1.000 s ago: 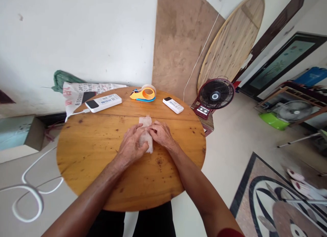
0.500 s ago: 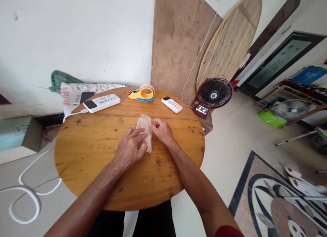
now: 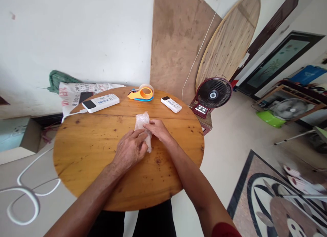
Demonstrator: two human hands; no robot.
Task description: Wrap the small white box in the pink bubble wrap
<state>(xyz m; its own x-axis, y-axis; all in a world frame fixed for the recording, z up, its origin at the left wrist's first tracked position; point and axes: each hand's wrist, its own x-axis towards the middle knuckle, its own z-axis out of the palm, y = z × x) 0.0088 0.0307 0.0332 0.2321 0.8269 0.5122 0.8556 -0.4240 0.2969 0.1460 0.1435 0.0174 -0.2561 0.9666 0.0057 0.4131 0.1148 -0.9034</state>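
Note:
A small piece of translucent bubble wrap (image 3: 141,120) lies folded on the round wooden table (image 3: 94,145) in front of me. My left hand (image 3: 131,145) rests across its left side, fingers stretched over it and pressing down. From the right, my right hand (image 3: 158,128) lays its fingertips on the upper middle of the wrap; the thumb is partly hidden. Whether anything is inside the wrap, I cannot tell. Beyond it sits an orange and blue tape dispenser (image 3: 140,94) with a roll of clear tape.
On the table's far left is a white device (image 3: 100,102) with a cable plugged in; a smaller white device (image 3: 171,104) lies at the right. A dark red fan (image 3: 214,93) stands past the right edge. A white wall and a wooden board (image 3: 176,43) rise behind.
My right hand has moved slightly left, from the wrap's right edge onto its top. The wrap's far end looks bumpier and more raised. My left hand stays in place.

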